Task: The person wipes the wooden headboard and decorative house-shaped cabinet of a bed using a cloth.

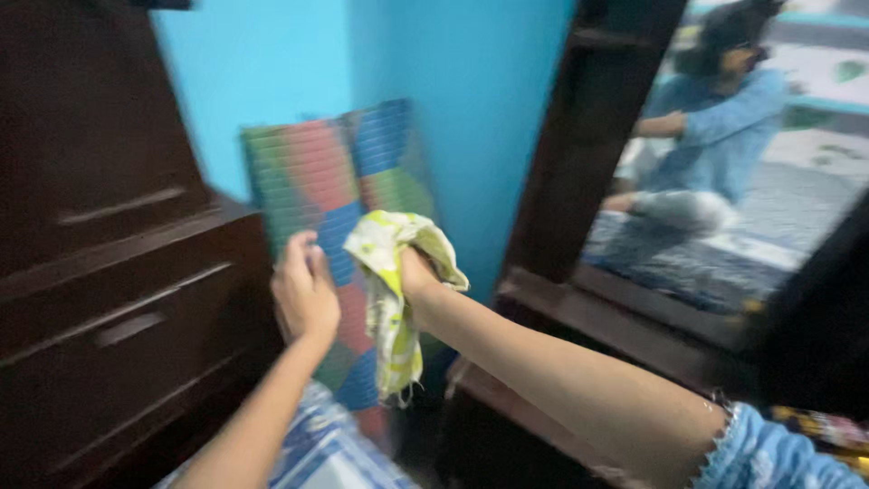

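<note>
Room: a bright blue wall (434, 72) stood between a dark wooden cabinet (109, 272) and a dark-framed mirror (724, 181).
Panel: a multicoloured patchwork panel (335, 190) leaned upright against the wall, its lower edge hidden by the arms.
Left hand (305, 292): lay on the panel, fingers curled; grip blurred, impossible to tell.
Right hand (418, 276): mostly hidden, closed around a yellow-green cloth (391, 290) pressed against the panel.
Mirror: showed a blurred seated person in blue.

yellow-green cloth (391, 290) | crumpled, hanging | against upright multicoloured patchwork panel (335, 172)
</note>
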